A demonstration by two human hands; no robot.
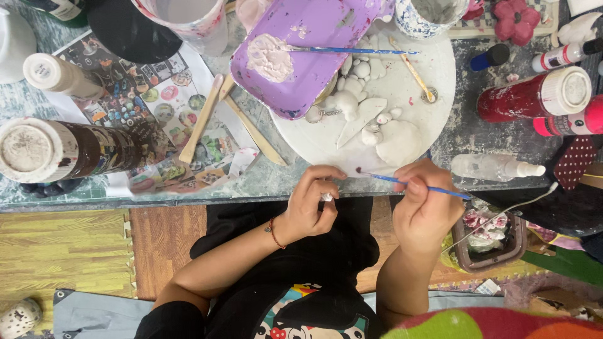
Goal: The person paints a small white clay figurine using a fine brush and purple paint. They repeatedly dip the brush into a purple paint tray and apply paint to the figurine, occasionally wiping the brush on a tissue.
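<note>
The left hand was curled at the near edge of the worktop, wrist bent inward, its fingers clamped on a small white piece that mostly hid inside the grip. The right hand sat just beside it, forearm rising from below, fingers pinched together on a blue paintbrush — the dark-tipped bristles pointed left, near the left hand's fingertips. Just beyond both hands lay a round white board carrying white clay shapes, with a purple tray overlapping its far side. A clear spray bottle lay to the right.
</note>
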